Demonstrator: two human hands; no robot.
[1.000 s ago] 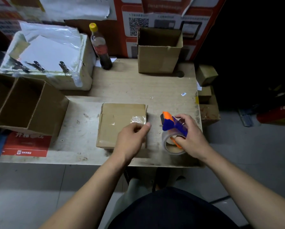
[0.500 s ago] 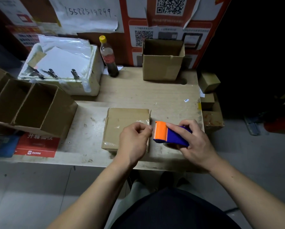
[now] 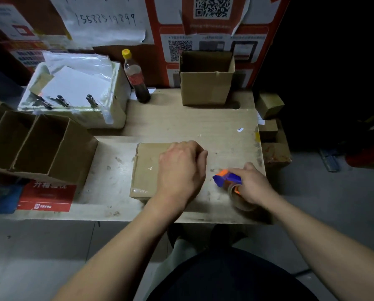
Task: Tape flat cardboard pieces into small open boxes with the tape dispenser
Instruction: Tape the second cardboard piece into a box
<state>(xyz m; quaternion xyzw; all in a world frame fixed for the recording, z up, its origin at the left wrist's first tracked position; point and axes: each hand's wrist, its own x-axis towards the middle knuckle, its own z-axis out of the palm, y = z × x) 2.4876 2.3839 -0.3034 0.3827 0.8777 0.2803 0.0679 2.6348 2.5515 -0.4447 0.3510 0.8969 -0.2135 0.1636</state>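
Cardboard box (image 3: 148, 168) at the table (image 3: 181, 124) front already carries tape; the left hand (image 3: 181, 170) presses it with curled fingers. Right of it, the right hand (image 3: 252, 183) grips the tape dispenser (image 3: 226, 178). Flipping open probably remains.

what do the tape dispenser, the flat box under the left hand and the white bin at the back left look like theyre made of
Tape dispenser: smooth blue and orange body, looks like moulded plastic, with a clear tape roll.
Flat box: matte brown cardboard with glossy tape strips.
White bin: thick, dull white walls, probably foam; not certain.
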